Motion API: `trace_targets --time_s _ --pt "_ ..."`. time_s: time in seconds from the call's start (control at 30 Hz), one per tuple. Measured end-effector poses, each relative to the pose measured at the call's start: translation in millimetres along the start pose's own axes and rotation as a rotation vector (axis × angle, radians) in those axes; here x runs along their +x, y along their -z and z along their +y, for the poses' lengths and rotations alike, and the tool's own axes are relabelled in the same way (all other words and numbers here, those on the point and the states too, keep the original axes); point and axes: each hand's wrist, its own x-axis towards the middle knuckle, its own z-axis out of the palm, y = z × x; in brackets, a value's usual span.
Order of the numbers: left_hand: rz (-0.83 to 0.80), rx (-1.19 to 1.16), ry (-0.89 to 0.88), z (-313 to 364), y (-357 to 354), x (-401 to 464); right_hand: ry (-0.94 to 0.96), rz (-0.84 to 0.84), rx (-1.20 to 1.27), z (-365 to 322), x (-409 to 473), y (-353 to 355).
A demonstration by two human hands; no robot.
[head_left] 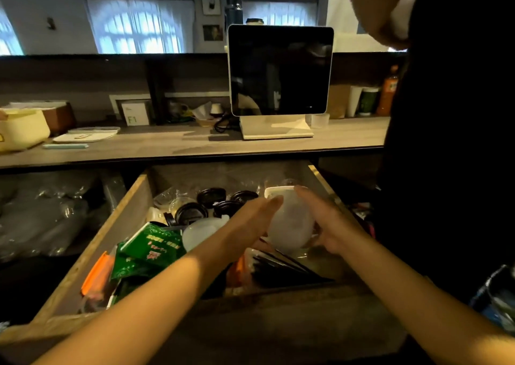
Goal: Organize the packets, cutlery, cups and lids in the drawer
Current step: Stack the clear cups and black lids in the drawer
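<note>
An open wooden drawer (125, 220) holds mixed items. Over its right half, a stack of translucent plastic lids (291, 222) is clasped between both my hands. My left hand (248, 222) presses its left side with straight fingers, and my right hand (328, 222) cups its right side. Several black cup lids (211, 197) lie at the drawer's back. Green packets (150, 247) and orange packets (96, 275) fill the left front. More translucent lids (200, 231) lie in the middle. Black wrapped cutlery (284, 270) lies at the right front.
Above the drawer runs a counter (167, 144) with a dark screen on a white stand (280, 71), a cream box (22, 130) and a plate (83, 137). A person in black (451, 142) stands close on the right. Plastic-wrapped goods (41, 214) sit left of the drawer.
</note>
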Motion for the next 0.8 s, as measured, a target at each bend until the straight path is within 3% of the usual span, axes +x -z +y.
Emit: trace_targets --time_s 0.1,0.2,0.47,0.63,0.8 --pt "0.0 -0.197 0.148 -8 -18 10 -0.016 -0.008 -0.064 8 11 19" --pt "-0.005 -0.315 0.172 -13 -33 21 0.03 0.031 -0.153 11 24 31" --pt "-0.062 -0.209 0.236 -14 -68 41 0.111 0.143 -0.354 15 38 36" --pt "0.023 -0.17 0.125 -7 -63 48 0.267 0.058 -0.351 5 33 30" --pt "0.135 -0.257 0.001 14 -24 36 0.36 0.074 -0.138 -8 23 1"
